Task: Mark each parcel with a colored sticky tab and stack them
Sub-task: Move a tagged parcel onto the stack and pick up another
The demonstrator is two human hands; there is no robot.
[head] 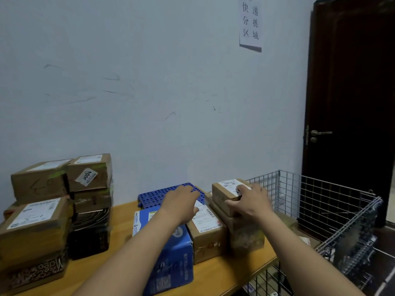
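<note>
On the far left of the counter (123,223), the stacked parcels (36,218) stood in two close columns against the wall, labels facing up. They were probably the finished pile, kept clear of the working space. Any coloured tab on them was too small to make out, though greenish strips showed on the upper boxes. A black box (90,231) sat low in the right-hand column.

Near the middle, a blue perforated tray (154,195) lay by the wall, and a blue parcel (173,257) lay in front of it, reaching toward the counter's near edge. The left hand (181,201) hovered above that parcel's far end. Its fingers (190,190) were loosely extended toward the tray, and nothing could be seen held in them. Its thumb was close to the white label of a brown parcel (207,231) just beside the blue one. It looked placed to steady or reach, not to grasp.

Further right, a small parcel (224,193) rested on top of a lower carton (245,233). The right hand (252,201) gripped the small parcel, with the fingers spread over its labelled top and the thumb pressed against the near face. That hold would suit lifting it off. I judged this to be the parcel being handled, not yet on the left pile.

At the far right, a wire cart (324,201) stood against the counter's end, probably where unsorted parcels came from. A dark door (350,103) stood behind it.
</note>
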